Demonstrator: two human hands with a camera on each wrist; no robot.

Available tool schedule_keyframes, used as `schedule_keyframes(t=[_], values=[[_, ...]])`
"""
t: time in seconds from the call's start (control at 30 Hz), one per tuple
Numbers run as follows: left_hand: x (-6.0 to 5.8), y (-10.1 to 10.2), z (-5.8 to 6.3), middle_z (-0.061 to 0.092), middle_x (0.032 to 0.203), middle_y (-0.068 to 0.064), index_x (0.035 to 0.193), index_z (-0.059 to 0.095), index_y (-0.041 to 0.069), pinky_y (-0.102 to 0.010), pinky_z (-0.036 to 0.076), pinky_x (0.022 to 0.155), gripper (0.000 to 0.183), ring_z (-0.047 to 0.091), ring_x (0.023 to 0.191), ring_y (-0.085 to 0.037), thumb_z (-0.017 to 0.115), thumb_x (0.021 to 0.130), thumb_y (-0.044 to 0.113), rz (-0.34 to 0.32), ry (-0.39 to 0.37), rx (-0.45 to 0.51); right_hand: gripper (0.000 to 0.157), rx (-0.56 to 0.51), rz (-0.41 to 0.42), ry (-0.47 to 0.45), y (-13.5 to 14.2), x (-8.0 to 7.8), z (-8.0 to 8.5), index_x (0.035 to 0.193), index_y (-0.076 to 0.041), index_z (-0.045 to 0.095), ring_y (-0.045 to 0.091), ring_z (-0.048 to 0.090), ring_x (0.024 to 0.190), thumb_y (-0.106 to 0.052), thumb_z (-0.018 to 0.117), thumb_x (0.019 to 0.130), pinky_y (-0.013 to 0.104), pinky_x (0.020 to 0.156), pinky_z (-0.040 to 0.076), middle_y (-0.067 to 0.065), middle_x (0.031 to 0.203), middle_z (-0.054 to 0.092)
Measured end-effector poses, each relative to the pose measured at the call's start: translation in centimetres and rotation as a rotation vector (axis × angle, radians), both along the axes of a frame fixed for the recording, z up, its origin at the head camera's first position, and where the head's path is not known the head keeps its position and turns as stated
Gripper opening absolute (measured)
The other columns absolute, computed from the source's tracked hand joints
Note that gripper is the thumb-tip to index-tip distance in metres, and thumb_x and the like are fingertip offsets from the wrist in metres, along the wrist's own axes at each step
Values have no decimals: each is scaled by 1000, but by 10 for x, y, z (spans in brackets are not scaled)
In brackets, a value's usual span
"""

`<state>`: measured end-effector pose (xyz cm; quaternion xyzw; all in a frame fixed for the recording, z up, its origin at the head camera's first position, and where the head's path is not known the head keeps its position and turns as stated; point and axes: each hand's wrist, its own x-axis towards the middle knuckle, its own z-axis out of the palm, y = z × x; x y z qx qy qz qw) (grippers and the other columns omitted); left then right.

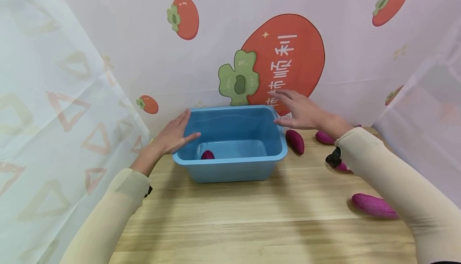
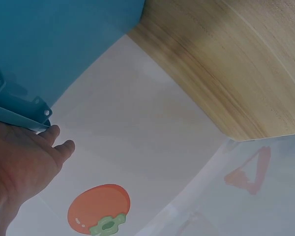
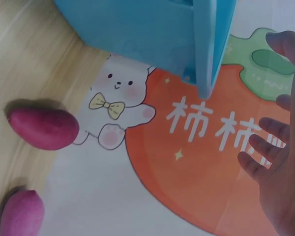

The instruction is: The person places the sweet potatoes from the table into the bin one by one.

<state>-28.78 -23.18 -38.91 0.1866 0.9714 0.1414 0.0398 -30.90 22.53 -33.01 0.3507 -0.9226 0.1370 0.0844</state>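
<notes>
A blue plastic basin (image 1: pixel 230 172) stands on the table by the back wall, with one purple sweet potato (image 1: pixel 207 155) inside at its near left. My left hand (image 1: pixel 174 134) rests on the basin's left rim, fingers straight and thumb reaching over the inside. Above the right rim, my right hand (image 1: pixel 300 109) is spread with nothing in it; the right wrist view shows its fingers apart from the basin wall (image 3: pixel 137 29). Just right of the basin lies another sweet potato (image 1: pixel 295 142), also seen in the right wrist view.
More sweet potatoes lie on the right: one near the back (image 1: pixel 324 137), one partly behind the right sleeve (image 1: pixel 342 167), and one nearer the front (image 1: pixel 374 206). Printed cloth walls (image 1: pixel 108 35) enclose the wooden table (image 1: pixel 216 224) at the back and sides.
</notes>
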Motion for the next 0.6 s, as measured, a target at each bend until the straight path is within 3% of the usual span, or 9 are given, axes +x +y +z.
schedule_keyframes(t=[0.6], values=[[0,0,-1,0,178,-16,169,-2,4,-65,15,129,102,7,163,-42,48,103,63,-3,3,0,93,28,-113,-40,27,1,-13,164,-13,37,43,40,148,-52,76,89,71,109,45,19,166,39]])
